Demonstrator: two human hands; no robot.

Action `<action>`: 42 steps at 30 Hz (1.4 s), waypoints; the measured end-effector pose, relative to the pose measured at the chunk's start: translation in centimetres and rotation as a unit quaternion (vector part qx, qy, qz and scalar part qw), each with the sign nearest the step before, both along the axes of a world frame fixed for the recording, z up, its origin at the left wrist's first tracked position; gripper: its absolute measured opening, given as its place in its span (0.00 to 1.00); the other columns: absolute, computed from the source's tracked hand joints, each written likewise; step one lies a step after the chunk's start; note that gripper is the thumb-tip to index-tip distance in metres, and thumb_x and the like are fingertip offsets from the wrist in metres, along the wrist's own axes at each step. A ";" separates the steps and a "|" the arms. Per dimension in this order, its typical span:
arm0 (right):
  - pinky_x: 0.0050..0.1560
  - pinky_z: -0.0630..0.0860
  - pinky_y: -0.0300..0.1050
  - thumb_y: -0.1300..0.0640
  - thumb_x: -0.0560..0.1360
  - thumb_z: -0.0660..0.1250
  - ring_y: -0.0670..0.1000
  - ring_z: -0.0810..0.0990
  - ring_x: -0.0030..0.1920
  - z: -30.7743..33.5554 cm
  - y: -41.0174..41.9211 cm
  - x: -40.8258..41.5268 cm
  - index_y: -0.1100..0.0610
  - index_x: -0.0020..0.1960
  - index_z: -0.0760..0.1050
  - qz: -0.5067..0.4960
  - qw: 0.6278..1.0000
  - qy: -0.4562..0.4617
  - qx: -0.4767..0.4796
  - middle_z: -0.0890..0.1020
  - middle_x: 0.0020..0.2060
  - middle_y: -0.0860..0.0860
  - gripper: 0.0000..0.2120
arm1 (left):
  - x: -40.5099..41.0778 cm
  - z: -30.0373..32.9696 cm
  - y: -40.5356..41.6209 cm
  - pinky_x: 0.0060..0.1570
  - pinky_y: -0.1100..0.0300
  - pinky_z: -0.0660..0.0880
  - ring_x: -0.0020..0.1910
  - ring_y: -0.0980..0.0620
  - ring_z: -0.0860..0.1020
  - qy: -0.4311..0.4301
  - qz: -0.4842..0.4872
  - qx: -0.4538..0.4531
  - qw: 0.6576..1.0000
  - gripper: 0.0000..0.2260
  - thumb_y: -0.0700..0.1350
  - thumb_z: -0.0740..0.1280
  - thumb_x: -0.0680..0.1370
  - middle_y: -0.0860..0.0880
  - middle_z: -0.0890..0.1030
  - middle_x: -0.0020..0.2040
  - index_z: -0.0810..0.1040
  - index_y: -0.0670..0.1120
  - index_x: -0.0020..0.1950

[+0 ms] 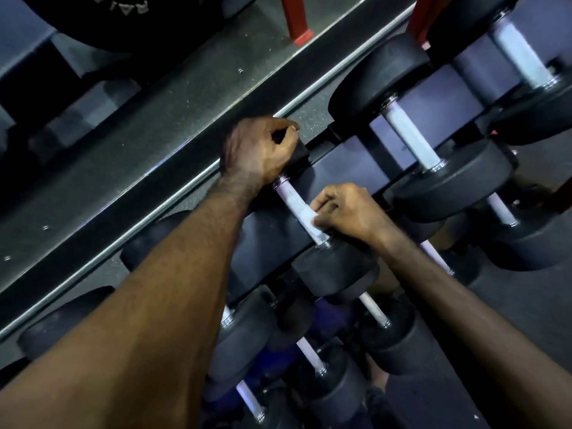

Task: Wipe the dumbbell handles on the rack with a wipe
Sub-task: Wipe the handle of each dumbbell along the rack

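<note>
A black dumbbell lies on the top tier of the dark rack [346,178], its knurled silver handle [289,196] running from upper left to lower right. My left hand [258,150] grips the dumbbell's far head [301,156]. My right hand [349,210] pinches a white wipe [315,222] wrapped around the near end of the handle, close to the near head [334,267]. Part of the wipe is hidden under my fingers.
Larger dumbbells [411,137] sit to the right on the same tier, with another [523,60] at far right. Smaller dumbbells [374,314] fill the lower tiers below my arms. A speckled rubber floor [148,125] and a red frame leg [295,20] lie beyond the rack.
</note>
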State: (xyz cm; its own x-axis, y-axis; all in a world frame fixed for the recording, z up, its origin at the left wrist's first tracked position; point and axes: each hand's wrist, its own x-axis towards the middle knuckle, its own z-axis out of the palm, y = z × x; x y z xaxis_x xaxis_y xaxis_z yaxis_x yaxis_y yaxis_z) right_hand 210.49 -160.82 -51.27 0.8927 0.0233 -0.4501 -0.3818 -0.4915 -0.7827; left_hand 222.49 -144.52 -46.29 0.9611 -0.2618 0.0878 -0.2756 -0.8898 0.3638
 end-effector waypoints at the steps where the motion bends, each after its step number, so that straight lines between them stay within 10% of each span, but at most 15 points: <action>1: 0.45 0.82 0.45 0.62 0.69 0.78 0.46 0.86 0.37 -0.1 0.5 0.9 0.54 0.45 0.84 -0.022 0.999 0.006 0.045 0.87 0.35 0.49 0.07 | 0.0 0.0 0.0 0.48 0.56 0.77 0.50 0.46 0.84 0.006 0.011 0.001 1.000 0.20 0.64 0.59 0.76 0.52 0.88 0.51 0.87 0.63 0.60; 16: 0.44 0.73 0.50 0.48 0.69 0.77 0.51 0.78 0.37 -1.6 1.4 2.1 0.59 0.46 0.85 -0.044 0.987 0.042 0.147 0.86 0.38 0.60 0.15 | 0.0 0.1 -0.2 0.47 0.58 0.75 0.49 0.47 0.84 0.025 0.039 0.009 0.999 0.19 0.64 0.61 0.77 0.52 0.88 0.49 0.87 0.64 0.60; 31: 0.44 0.82 0.55 0.64 0.66 0.83 0.55 0.83 0.34 -2.3 3.2 2.9 0.61 0.47 0.78 0.029 0.975 0.152 0.161 0.84 0.35 0.60 0.17 | -0.4 0.5 -0.4 0.52 0.57 0.75 0.54 0.45 0.84 0.015 0.046 0.026 0.999 0.15 0.62 0.64 0.80 0.50 0.88 0.53 0.86 0.64 0.62; 36: 0.27 0.75 0.38 0.64 0.69 0.81 0.50 0.82 0.28 -1.9 3.5 3.6 0.60 0.50 0.76 0.009 0.983 0.124 0.137 0.84 0.35 0.57 0.16 | -0.6 0.6 -0.4 0.54 0.56 0.77 0.57 0.46 0.84 0.012 0.052 0.022 0.998 0.15 0.62 0.64 0.80 0.53 0.88 0.57 0.86 0.64 0.61; 42: 0.47 0.83 0.62 0.64 0.67 0.82 0.57 0.84 0.35 -2.7 2.9 3.5 0.63 0.47 0.79 0.073 0.976 0.157 0.132 0.85 0.35 0.61 0.14 | -0.5 0.6 -0.5 0.53 0.57 0.75 0.58 0.46 0.84 0.013 0.056 0.021 0.998 0.15 0.62 0.65 0.80 0.52 0.88 0.57 0.86 0.63 0.62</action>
